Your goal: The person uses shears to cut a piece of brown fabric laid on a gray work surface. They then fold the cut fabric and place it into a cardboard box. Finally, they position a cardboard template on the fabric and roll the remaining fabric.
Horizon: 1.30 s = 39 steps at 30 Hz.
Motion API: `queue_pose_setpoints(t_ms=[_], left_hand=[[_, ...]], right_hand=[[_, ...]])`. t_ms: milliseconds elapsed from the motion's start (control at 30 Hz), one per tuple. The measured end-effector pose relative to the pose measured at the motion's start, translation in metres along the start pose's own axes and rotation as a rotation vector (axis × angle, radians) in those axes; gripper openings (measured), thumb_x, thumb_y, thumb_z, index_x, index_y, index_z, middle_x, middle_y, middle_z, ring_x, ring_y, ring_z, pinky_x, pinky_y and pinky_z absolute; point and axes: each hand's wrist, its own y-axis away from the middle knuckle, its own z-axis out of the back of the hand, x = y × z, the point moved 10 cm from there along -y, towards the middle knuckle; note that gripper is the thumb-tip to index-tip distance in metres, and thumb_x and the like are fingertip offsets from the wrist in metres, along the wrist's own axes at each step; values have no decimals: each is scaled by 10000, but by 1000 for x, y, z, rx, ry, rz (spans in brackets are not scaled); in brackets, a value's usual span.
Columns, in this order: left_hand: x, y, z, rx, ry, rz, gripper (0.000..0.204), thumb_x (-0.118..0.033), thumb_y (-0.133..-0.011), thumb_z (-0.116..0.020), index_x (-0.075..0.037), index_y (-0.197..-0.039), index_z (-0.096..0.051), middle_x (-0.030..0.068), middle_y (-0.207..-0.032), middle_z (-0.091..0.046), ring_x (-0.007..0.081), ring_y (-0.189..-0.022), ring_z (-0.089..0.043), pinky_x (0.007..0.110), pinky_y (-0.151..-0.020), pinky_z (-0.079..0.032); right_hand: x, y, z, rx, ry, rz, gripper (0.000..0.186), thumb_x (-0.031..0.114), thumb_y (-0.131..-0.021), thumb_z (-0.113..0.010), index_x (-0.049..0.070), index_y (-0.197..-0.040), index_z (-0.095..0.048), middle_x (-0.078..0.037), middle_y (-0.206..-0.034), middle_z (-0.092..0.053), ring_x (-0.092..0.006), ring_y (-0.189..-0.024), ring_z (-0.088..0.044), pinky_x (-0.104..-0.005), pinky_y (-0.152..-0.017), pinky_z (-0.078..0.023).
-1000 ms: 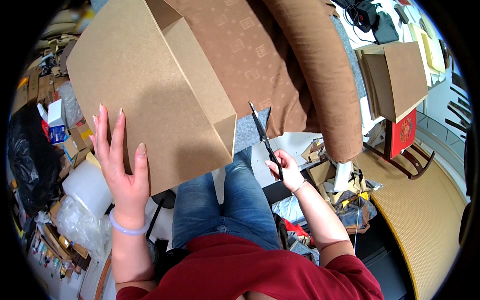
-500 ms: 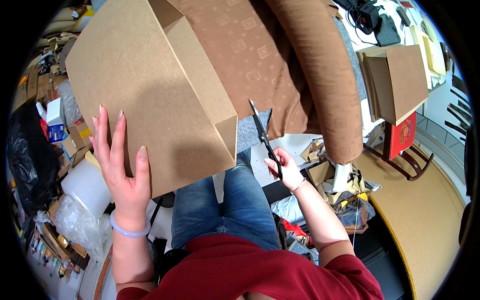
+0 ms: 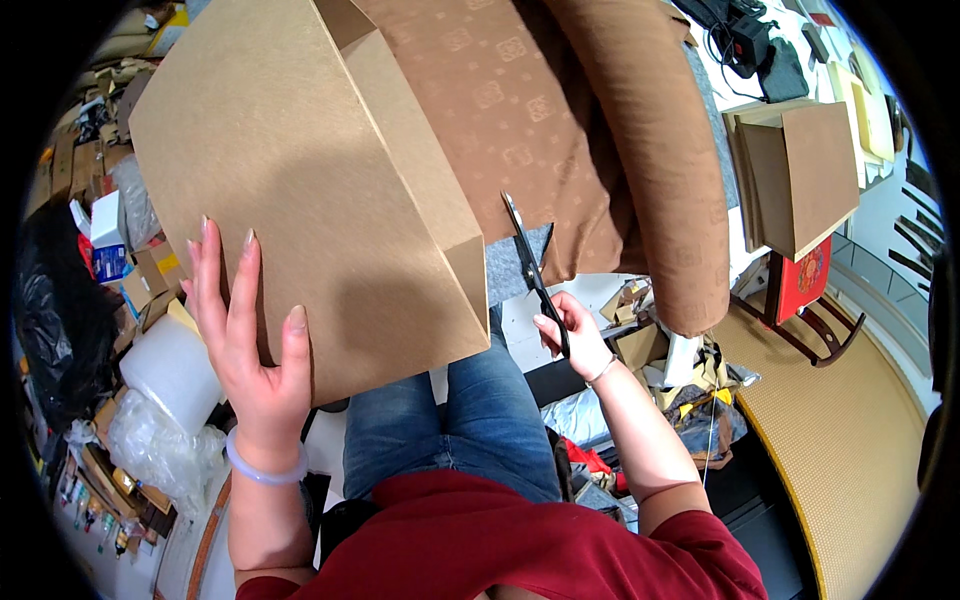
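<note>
Left hand [image 3: 255, 355] spread flat against a large brown box [image 3: 300, 200]; right hand [image 3: 572, 338] closed around black scissors [image 3: 535, 283].
The box, open side facing right, its inside only partly visible, sits at the near edge of the surface, on brown patterned cloth [image 3: 510, 110]; a padded roll [image 3: 665, 190] lies toward the right edge, a smaller box [image 3: 820, 170] beyond.

Our bare left hand [image 3: 255, 370] is opened, its back turned toward us, the long-nailed fingers [image 3: 243, 295] pointing away and the thumb [image 3: 296, 350] standing apart. Our bare right hand [image 3: 578, 338] is curled in a grip. Our left forearm [image 3: 268, 525] is almost straight upward; our right forearm [image 3: 655, 435] slants inward.
</note>
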Motion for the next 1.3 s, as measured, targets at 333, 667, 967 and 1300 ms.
queue_pose_setpoints(t_ms=[333,667,967,1300], left_hand=[[2,-1,0,9,-19,-6,551,-146,-883,-520,-44,-1424,-507,190,-1581,-321,380,-1485,-252,533,-1209,-117],[4,1,-1,21,-30,-14,540,-196,-904,-525,-28,-1417,-510,216,-1578,-316,400,-1479,-259,564,-1195,-130],[11,2,-3,44,3,17,572,-343,-907,-574,-31,-1386,-544,255,-1564,-308,462,-1464,-242,607,-1172,-110],[10,2,-2,60,10,4,581,-329,-904,-584,-61,-1414,-510,263,-1561,-307,465,-1469,-223,605,-1171,-106]], right_hand=[[8,-7,-1,-37,26,-13,297,231,-912,-746,108,-904,-476,44,-633,-519,-45,-528,-512,-195,-446,-377],[16,-16,-6,-44,14,-8,295,231,-916,-742,103,-911,-476,47,-627,-516,-46,-507,-487,-198,-444,-373],[27,-21,-12,-27,-16,-4,298,218,-911,-748,101,-903,-474,47,-630,-515,-44,-503,-488,-204,-428,-371],[30,-28,-12,-50,-4,-15,289,218,-911,-748,106,-891,-481,58,-608,-506,-39,-496,-486,-200,-428,-368]])
